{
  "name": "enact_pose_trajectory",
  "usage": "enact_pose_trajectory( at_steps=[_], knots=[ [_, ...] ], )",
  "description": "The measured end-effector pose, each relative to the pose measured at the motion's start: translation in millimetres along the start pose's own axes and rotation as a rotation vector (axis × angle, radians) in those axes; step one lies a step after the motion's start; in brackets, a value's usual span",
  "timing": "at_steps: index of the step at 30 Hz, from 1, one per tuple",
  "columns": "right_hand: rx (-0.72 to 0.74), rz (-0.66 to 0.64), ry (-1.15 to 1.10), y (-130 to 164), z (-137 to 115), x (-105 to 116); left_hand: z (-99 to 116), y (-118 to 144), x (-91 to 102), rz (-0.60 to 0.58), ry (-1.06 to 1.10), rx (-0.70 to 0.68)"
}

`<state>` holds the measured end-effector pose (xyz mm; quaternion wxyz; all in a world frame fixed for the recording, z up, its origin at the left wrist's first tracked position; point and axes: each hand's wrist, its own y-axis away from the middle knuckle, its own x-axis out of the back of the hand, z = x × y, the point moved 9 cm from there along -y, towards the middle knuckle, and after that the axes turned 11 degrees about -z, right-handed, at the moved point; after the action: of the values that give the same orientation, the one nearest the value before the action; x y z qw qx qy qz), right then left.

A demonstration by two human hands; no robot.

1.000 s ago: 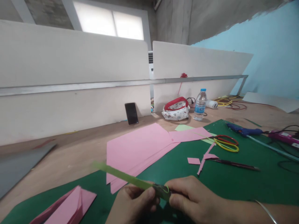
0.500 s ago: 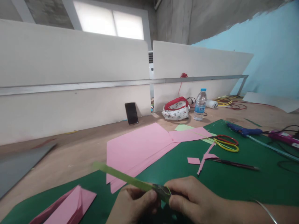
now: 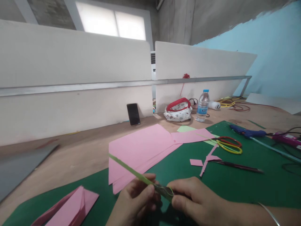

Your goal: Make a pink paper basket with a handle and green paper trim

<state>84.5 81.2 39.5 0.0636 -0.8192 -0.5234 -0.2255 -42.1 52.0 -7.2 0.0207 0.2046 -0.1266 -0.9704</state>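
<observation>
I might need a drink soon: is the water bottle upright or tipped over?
Upright. The water bottle stands on the table with its blue cap on top, beside the pouch.

Bare hands (image 3: 164, 204), no sleeves; thin silver bangle (image 3: 270, 213) on right wrist

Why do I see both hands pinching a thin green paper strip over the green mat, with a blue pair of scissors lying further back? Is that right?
Nearly. The head view shows the red-and-yellow-handled scissors, not blue. The left hand and right hand do pinch the thin green paper strip over the green mat.
</observation>
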Motion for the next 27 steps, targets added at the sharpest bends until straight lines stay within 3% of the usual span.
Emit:
enact_pose_trajectory(
  at_steps=[11,27],
  knots=[
    [-0.010,0.013,-0.039,0.6,0.6,-1.3,-3.1,-3.5,-1.1,-0.047,-0.069,-0.001],
    [-0.029,0.037,-0.019,-0.1,6.7,0.2,-4.5,-2.0,-5.5,-0.069,-0.010,0.031]
  ],
)
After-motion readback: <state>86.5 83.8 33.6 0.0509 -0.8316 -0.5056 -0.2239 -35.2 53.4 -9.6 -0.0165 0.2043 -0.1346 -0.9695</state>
